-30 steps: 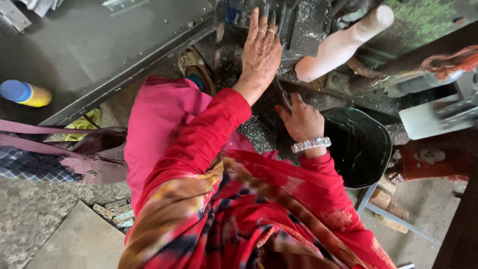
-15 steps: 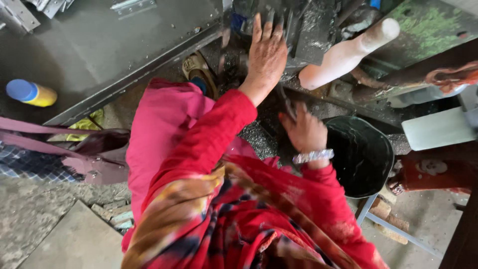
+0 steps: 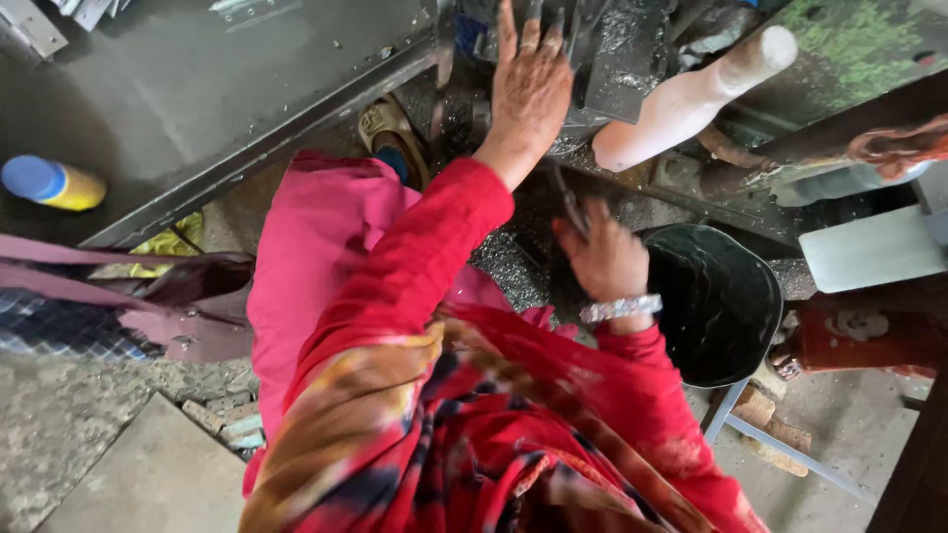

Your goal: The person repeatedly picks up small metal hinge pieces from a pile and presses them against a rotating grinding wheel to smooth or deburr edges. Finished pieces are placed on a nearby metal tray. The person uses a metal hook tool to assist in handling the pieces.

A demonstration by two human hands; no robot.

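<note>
Left hand [image 3: 528, 94] lies spread flat on the grimy metal machine part [image 3: 602, 59] at the bench edge. Right hand [image 3: 604, 259] pinches a thin dark tool [image 3: 568, 202] beside the black bucket [image 3: 726, 301]. That part looks heavy, stiff and slick with swarf, so probably best gripped by its edges.

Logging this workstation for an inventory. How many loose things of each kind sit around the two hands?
Black bucket: 1
White handle: 1
Blue-capped yellow bottle: 1
Thin dark tool in the right hand: 1
Left hand lies flat on the machine.
Total: 4
</note>
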